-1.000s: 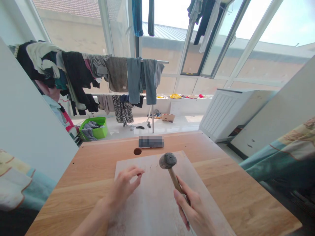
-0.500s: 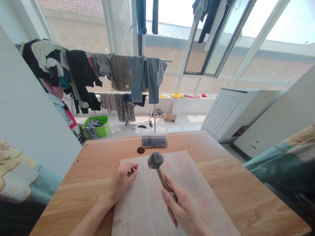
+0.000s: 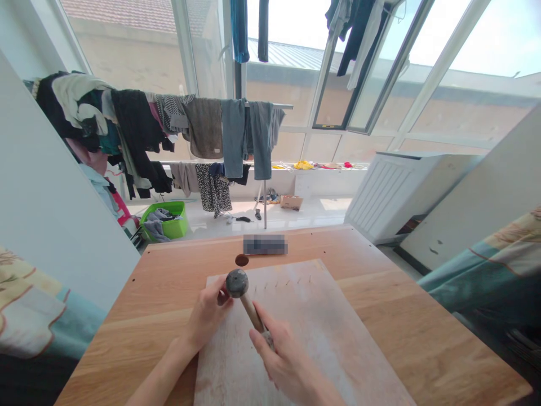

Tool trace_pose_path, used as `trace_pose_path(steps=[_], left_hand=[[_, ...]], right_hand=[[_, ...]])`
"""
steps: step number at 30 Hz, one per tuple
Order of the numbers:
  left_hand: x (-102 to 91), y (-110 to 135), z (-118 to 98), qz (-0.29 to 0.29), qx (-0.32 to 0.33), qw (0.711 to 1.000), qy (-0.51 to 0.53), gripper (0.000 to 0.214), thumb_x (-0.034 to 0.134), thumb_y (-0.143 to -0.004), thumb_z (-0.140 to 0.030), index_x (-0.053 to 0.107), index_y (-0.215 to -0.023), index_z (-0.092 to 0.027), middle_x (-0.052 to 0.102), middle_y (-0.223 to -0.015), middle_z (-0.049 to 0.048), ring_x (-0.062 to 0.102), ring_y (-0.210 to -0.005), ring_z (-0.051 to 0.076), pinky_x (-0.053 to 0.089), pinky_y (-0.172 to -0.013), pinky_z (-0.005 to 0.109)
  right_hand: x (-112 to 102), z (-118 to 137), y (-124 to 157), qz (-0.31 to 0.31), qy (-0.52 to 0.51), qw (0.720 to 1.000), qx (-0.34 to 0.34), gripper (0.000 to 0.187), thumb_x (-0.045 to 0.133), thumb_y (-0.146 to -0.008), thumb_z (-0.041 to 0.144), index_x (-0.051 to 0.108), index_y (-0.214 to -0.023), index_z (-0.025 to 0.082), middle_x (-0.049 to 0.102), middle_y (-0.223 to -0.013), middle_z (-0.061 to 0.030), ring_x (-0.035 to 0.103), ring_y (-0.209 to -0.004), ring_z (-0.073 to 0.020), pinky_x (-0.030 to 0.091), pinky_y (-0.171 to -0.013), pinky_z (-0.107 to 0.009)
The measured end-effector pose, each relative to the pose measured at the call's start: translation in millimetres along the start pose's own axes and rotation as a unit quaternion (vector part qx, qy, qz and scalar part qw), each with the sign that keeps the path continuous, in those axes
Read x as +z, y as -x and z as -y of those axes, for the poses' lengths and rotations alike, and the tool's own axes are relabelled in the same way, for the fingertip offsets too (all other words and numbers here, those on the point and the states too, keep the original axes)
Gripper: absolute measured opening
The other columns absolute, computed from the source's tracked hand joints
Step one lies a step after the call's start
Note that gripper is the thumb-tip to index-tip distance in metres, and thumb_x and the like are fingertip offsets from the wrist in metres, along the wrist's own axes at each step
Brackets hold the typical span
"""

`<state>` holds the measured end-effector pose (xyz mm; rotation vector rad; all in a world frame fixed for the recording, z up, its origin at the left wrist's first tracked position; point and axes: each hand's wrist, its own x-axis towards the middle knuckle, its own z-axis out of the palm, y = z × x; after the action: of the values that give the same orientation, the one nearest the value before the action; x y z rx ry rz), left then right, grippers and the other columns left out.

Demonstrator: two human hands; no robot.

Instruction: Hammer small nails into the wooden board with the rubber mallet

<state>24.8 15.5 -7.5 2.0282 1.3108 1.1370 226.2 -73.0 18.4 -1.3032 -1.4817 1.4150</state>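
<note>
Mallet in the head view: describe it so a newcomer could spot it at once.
On the wooden table, a pale board lies toward the viewer. Over the board, the right hand holds a mallet by its wooden handle. Unlike the small nails along the board's far edge, it has a rounded dark grey head, which sits right by the left hand.

Strong daylight pours through the tall windows (image 3: 287, 96) ahead, and the sky (image 3: 477, 39) burns out nearly white. Glare lies on the tiled floor (image 3: 333, 204), while the wooden table (image 3: 406, 316) is evenly lit, with only faint shadows. The white panel (image 3: 54, 169) leans and stretches in the wide-angle distortion at the edge. A pixelated patch (image 3: 265, 244) hides one spot, and the right hand (image 3: 287, 361) looks slightly soft.
</note>
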Motion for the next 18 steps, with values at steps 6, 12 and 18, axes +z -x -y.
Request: trace_pose_path(steps=[6,12,18], left_hand=[[-1.8,1,3,-0.011,0.027,0.999,-0.017,0.026,0.064,-0.088,-0.030,0.070,-0.113,-0.023,0.071,-0.090,0.0018,0.068,-0.074,0.018,0.057,-0.071,0.028],[-12.4,-1,-8,-0.106,0.042,0.989,-0.089,0.023,0.061,-0.094,-0.041,0.073,-0.101,-0.023,0.070,-0.078,-0.0002,0.068,-0.067,0.018,0.059,-0.069,0.030],[-35.9,39,-26,-0.072,0.155,0.978,-0.120,0.018,0.058,-0.102,-0.037,0.074,-0.103,-0.027,0.081,-0.094,-0.0003,0.079,-0.081,0.018,0.064,-0.078,0.026]], right_hand=[[-2,-5,20,-0.048,-0.150,0.987,0.019,0.072,0.060,-0.093,0.062,0.051,-0.148,0.017,0.051,-0.067,0.0083,0.042,-0.037,-0.0052,0.034,-0.033,-0.016],[-22,-36,63,-0.248,-0.168,0.949,0.100,0.077,0.057,-0.081,0.086,0.061,-0.117,0.018,0.060,-0.062,0.0064,0.048,-0.037,-0.0085,0.038,-0.035,-0.019],[-45,-61,81,-0.236,0.013,0.967,0.097,0.079,0.049,-0.089,0.082,0.066,-0.127,0.015,0.076,-0.076,-0.0036,0.063,-0.045,-0.0171,0.049,-0.041,-0.027]])
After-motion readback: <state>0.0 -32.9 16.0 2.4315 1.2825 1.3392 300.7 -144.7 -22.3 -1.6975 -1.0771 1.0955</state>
